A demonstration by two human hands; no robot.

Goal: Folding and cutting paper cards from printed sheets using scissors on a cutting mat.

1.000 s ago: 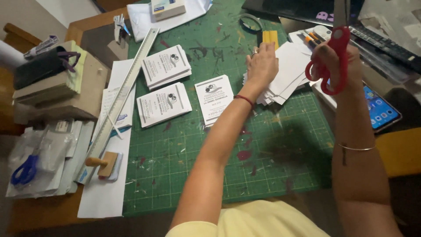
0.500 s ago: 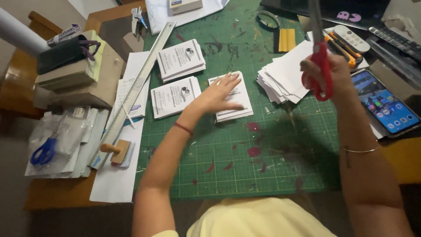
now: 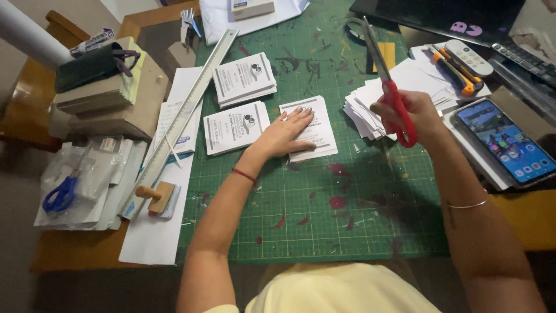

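Red-handled scissors [image 3: 389, 87] gripped in your right hand [image 3: 412, 113], blades pointing away; left hand [image 3: 285, 133] flat, fingers spread, on the printed card stack [image 3: 310, 128], nearer.

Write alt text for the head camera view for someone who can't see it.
A person's left hand presses flat on a stack of printed white cards on a green cutting mat, while the right hand holds red-handled scissors upright. Two more card stacks, a long ruler and a smartphone lie nearby.

Left hand [image 3: 285, 134] flat; right hand [image 3: 408, 113] fisted, raised.
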